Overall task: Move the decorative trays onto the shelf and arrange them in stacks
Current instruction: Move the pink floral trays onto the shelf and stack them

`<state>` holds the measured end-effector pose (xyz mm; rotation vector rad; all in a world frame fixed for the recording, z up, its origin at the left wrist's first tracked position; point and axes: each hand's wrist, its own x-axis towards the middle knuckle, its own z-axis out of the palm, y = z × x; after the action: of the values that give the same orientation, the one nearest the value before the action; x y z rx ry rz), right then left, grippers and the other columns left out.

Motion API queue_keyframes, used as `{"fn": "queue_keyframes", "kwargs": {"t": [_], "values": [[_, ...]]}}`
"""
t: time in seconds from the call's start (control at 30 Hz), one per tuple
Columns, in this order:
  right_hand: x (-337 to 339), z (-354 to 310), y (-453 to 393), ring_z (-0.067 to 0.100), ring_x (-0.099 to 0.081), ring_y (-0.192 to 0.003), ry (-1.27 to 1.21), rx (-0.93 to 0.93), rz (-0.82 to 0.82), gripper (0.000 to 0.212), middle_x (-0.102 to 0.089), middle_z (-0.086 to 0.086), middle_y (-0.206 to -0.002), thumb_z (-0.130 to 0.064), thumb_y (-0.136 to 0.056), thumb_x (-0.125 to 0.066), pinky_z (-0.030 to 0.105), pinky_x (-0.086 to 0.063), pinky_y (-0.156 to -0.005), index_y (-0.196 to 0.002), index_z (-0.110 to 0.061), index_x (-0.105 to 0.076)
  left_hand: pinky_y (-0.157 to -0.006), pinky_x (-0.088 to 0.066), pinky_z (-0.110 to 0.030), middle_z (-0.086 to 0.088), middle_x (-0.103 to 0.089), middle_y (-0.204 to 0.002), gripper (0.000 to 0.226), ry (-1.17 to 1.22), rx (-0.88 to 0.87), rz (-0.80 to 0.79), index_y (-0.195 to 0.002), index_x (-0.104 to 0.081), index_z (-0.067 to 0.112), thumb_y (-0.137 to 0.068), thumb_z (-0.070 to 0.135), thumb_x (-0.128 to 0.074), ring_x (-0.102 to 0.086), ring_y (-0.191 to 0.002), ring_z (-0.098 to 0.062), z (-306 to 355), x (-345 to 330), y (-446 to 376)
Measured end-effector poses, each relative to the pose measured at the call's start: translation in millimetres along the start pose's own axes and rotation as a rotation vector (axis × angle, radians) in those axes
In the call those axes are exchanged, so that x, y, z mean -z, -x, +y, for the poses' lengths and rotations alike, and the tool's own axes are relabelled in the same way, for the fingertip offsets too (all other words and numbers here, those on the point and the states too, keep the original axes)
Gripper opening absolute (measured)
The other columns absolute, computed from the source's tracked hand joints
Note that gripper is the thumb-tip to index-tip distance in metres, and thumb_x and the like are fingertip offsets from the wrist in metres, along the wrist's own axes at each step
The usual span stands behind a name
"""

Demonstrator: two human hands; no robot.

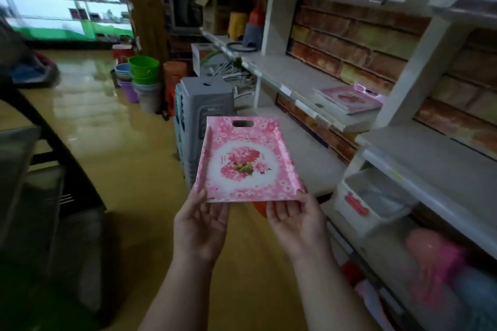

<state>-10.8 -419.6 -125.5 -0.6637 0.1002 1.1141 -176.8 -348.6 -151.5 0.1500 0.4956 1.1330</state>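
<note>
Holding a pink flowered tray [243, 160] by its near edge, the left hand [200, 226] and right hand [295, 223] each keep a closed grip on a corner. Beyond the grip to the right, a stack of matching trays [349, 99] lies on the shelf [293, 75].
</note>
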Motion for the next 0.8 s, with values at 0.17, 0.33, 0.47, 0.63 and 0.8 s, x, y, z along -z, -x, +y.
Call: {"fn": "queue_keyframes", "kwargs": {"t": [0.17,0.33,0.47,0.63,0.8], "values": [[-37,40,-45,0.025,-0.067,-0.104,0.028,-0.132,-0.06,0.037,-0.079,0.007,-0.091,-0.01,-0.073,-0.069,0.044,-0.045,-0.11,-0.11,-0.012,-0.073,-0.104,-0.059,-0.042,-0.014,-0.076,-0.131,0.049,-0.022,-0.119,0.068,-0.134,-0.07,0.008,-0.086,0.011,-0.069,-0.074,-0.12,-0.029,44,8,-21],[-95,65,-101,0.024,-0.067,-0.098,0.012,-0.23,-0.133,0.026,-0.077,0.006,-0.085,-0.01,-0.074,-0.067,0.041,-0.049,-0.094,-0.098,-0.013,-0.073,-0.106,-0.057,-0.04,-0.012,-0.074,-0.136,0.056,-0.05,-0.265,0.095,-0.141,-0.067,0.013,-0.085,0.017,-0.07,-0.074,-0.12,-0.027,82,-7,-65],[-144,58,-160,0.026,-0.066,-0.102,0.026,-0.278,-0.183,0.017,-0.077,0.008,-0.09,-0.01,-0.091,-0.061,0.042,-0.05,-0.092,-0.104,-0.009,-0.072,-0.109,-0.055,-0.044,-0.015,-0.076,-0.132,0.056,-0.032,-0.339,0.088,-0.137,-0.067,0.011,-0.082,0.016,-0.072,-0.077,-0.113,-0.029,99,-46,-120],[-197,18,-231,0.03,-0.067,-0.112,0.068,-0.218,-0.214,0.043,-0.076,0.012,-0.112,-0.011,-0.071,-0.07,0.044,-0.051,-0.097,-0.113,-0.008,-0.072,-0.079,-0.068,-0.039,-0.014,-0.081,-0.114,0.049,0.009,-0.312,0.038,-0.129,-0.068,0.008,-0.081,0.014,-0.072,-0.082,-0.097,-0.027,104,-108,-207],[-219,-40,-305,0.029,-0.068,-0.115,0.052,-0.151,-0.201,0.026,-0.077,0.013,-0.114,-0.011,-0.092,-0.064,0.044,-0.053,-0.098,-0.117,-0.01,-0.072,-0.109,-0.056,-0.043,-0.014,-0.076,-0.13,0.053,0.004,-0.253,0.016,-0.13,-0.069,0.007,-0.079,0.014,-0.075,-0.073,-0.122,-0.029,73,-157,-295]]}}
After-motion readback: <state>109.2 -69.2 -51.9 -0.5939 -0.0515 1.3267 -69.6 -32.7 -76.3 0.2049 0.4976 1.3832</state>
